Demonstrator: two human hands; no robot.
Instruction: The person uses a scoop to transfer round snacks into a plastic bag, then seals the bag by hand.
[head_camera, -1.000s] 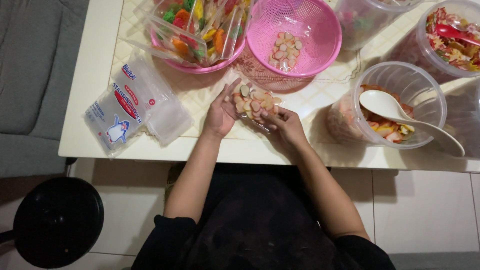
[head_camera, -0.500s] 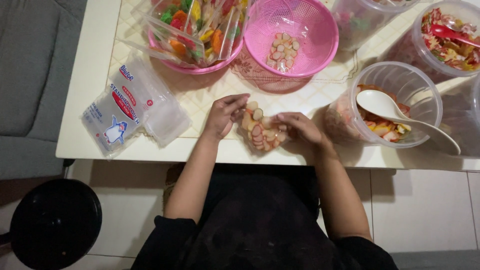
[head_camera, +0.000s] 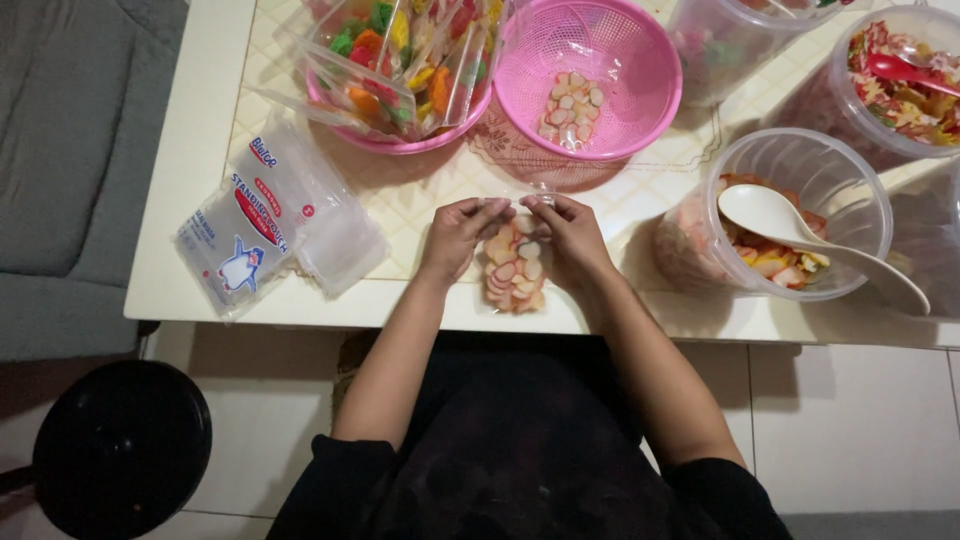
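- Our table (head_camera: 200, 200) is white and carries everything; a pale patterned mat (head_camera: 420, 195) covers its middle.
- To its left we see a grey seat (head_camera: 70, 150), and lower down a round black stool (head_camera: 120, 445) on the tiled floor.
- At right stands a clear tub (head_camera: 795, 165) with pink and orange snacks inside and a white spoon (head_camera: 800, 235) resting in it, handle out over the rim toward us.
- Behind it, at the far right, a second tub (head_camera: 905, 75) holds red and yellow snacks and a red spoon (head_camera: 905, 68).
- A pink basket (head_camera: 590, 75) sits straight ahead of our hands with one small filled bag lying in it.
- Left of it, a pink bowl (head_camera: 400, 135) is heaped with filled bags of mixed colours.
- A pack of empty pouches (head_camera: 250, 225) lies flat on the table's left part, well apart from our hands.
- Our pouch (head_camera: 515, 265) of pink-and-white slices lies on the table near its front edge, between our two hands, its top pointing away from us.
- Our left hand (head_camera: 460, 235) has thumb and fingertips pinched shut on the pouch's top edge, left side.
- Our right hand (head_camera: 570, 235) pinches the same edge on the right; the two grips nearly meet at the middle.
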